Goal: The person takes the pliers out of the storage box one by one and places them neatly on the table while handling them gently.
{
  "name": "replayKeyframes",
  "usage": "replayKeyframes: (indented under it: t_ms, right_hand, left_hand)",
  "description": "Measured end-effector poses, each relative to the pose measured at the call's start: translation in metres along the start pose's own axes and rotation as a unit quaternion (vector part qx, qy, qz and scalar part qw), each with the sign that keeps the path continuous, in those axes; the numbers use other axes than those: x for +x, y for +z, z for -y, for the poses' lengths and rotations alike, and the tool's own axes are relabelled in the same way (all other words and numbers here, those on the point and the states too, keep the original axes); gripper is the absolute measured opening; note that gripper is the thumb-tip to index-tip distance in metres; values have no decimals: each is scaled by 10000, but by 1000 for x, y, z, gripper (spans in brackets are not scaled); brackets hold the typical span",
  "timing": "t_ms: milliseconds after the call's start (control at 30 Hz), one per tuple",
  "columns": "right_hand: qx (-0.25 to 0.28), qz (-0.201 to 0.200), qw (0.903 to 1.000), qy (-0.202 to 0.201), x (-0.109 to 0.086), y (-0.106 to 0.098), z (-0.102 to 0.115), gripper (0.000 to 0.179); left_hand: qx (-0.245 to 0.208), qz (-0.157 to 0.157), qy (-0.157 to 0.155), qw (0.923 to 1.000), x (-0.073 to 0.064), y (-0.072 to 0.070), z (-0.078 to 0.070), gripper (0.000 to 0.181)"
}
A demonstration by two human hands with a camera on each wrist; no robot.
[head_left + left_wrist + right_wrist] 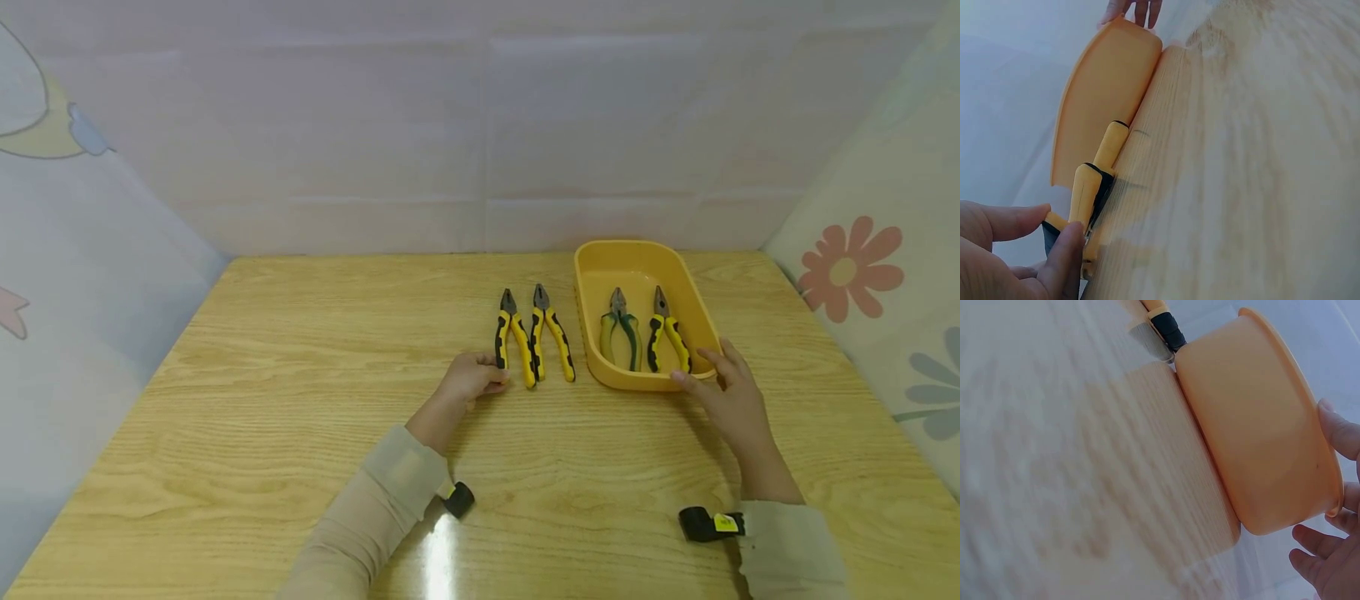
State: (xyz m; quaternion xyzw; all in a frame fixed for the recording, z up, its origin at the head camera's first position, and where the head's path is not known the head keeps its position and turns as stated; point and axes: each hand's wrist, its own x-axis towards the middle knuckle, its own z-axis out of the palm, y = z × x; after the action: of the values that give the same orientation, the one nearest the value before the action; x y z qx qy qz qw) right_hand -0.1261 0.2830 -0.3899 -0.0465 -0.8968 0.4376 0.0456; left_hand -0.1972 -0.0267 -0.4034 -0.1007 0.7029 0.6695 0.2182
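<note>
On the wooden table, two pairs of pliers with yellow and black handles lie side by side, jaws toward the back wall. My left hand (471, 377) pinches a handle end of the left pliers (524, 343) between thumb and fingers. The right pliers (558, 332) lie close against them. To their right is a yellow plastic basket (588, 333). It holds green-handled pliers (634, 337) and another yellow-and-black pair (678, 343). At the basket's near right corner, my right hand (731, 404) grips the rim with thumb and fingers, while its lower fingers (1316, 540) stand off the wall.
The wooden table (300, 375) reaches back to a pale wall covering (375, 150). Printed sheets with flowers (843, 271) rise along the right side. Both wrists carry small black devices (459, 500).
</note>
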Motion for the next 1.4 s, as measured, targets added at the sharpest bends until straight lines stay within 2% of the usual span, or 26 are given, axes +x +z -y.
replayKeyframes:
  t_ms: [233,400,500,700,967,1267,1400]
  right_hand:
    - [40,-29,10000,52,1,-1,1,69]
    - [92,-20,9999,96,0,-1,2,69]
    - [102,-25,9999,81,1,-1,1,69]
    - [20,-37,10000,50,2,-1,-2,69]
    - [35,-72,9999,85,3,0,-4,70]
    - [-142,-190,9997,43,18,6,-44,72]
    - [-69,-195,9998,31,20,7,-49,73]
  left_hand:
    - [379,18,225,9990,1,1,1,24]
    - [1022,-2,429,9938,2,2,1,19]
    - [1554,-21,535,9864,2,2,-1,16]
    - [2541,-99,745,9642,1,1,-2,11]
    - [3078,-70,828,9478,0,1,-5,10]
    - [3688,23,912,9250,-2,2,-9,13]
    - [3940,70,860,9151,-1,2,-10,14]
